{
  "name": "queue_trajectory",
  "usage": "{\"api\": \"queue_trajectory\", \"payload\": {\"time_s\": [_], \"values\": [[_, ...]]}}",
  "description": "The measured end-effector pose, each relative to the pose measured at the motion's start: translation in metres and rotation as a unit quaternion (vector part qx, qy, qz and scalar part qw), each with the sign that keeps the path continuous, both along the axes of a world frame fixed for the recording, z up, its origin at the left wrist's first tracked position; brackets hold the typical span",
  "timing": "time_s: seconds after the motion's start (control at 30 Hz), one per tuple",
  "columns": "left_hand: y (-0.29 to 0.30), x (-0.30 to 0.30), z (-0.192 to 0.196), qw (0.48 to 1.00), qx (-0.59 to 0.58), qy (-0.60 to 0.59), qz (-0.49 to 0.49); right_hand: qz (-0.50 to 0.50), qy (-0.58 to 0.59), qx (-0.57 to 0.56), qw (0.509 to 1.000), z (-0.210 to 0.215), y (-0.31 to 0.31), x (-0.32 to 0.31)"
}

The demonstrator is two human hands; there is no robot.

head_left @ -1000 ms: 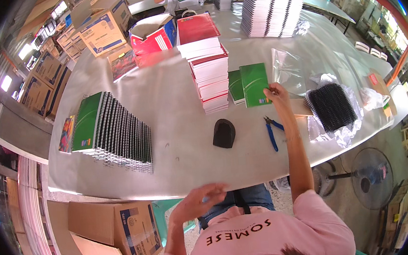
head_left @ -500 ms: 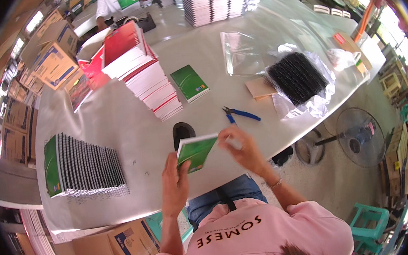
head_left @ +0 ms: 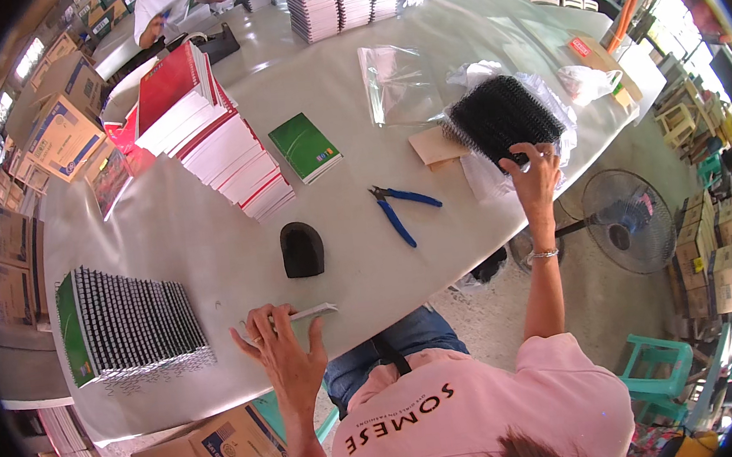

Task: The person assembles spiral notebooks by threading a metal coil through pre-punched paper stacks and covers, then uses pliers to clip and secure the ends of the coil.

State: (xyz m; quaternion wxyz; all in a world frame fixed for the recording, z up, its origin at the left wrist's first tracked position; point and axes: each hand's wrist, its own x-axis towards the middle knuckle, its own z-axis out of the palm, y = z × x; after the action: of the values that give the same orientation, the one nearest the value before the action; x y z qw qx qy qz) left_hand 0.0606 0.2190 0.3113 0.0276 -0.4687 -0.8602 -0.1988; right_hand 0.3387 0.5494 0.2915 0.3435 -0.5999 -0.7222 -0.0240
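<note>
My left hand (head_left: 286, 350) is at the table's near edge, thumb and fingers on a thin notebook (head_left: 315, 310) that shows edge-on. Its other fingers spread to the left. My right hand (head_left: 536, 166) reaches to a pile of black binding coils (head_left: 500, 121) on crumpled white wrapping, its fingers curled and pinching at the pile's near edge. Blue-handled cutting pliers (head_left: 398, 213) lie with handles apart between my hands. A dark rounded pad (head_left: 303, 250) sits just beyond the notebook. Farther off lies a green notebook (head_left: 306, 147).
Coil-bound notebooks (head_left: 135, 323) stand in a stack at left. Red-covered books (head_left: 210, 138) form a tall stack behind. Clear plastic sleeves (head_left: 397, 86) and tan card (head_left: 433, 147) lie toward the coils. Another person (head_left: 168, 11) works across the table. A fan (head_left: 628, 221) stands at right.
My right hand has left the notebook and moved right to the coil pile. My left hand has lowered the notebook leftward to the table edge, turning it edge-on. The view has shifted slightly.
</note>
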Motion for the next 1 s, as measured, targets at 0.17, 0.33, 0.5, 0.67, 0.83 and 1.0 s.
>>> {"api": "queue_trajectory", "payload": {"time_s": [0.17,0.33,0.5,0.67,0.83,1.0], "values": [[0.011,0.005,-0.025,0.995,0.084,0.011,0.052,-0.026,-0.030,0.007,0.999,-0.013,-0.002,-0.001],[0.018,0.010,-0.029,0.984,0.145,0.033,0.097,-0.008,0.023,0.049,0.998,-0.014,0.004,-0.004],[0.025,0.011,-0.032,0.980,0.176,0.020,0.088,0.096,0.254,0.000,0.962,-0.003,-0.007,-0.009],[0.024,0.011,-0.028,0.982,0.163,0.013,0.092,0.315,0.569,-0.157,0.743,0.016,-0.041,-0.045],[0.025,0.011,-0.029,0.982,0.164,0.022,0.091,0.450,0.531,-0.258,0.669,0.035,-0.097,-0.107],[0.022,0.010,-0.028,0.982,0.171,0.008,0.079,0.534,0.182,-0.350,0.747,0.032,-0.148,-0.141]]}}
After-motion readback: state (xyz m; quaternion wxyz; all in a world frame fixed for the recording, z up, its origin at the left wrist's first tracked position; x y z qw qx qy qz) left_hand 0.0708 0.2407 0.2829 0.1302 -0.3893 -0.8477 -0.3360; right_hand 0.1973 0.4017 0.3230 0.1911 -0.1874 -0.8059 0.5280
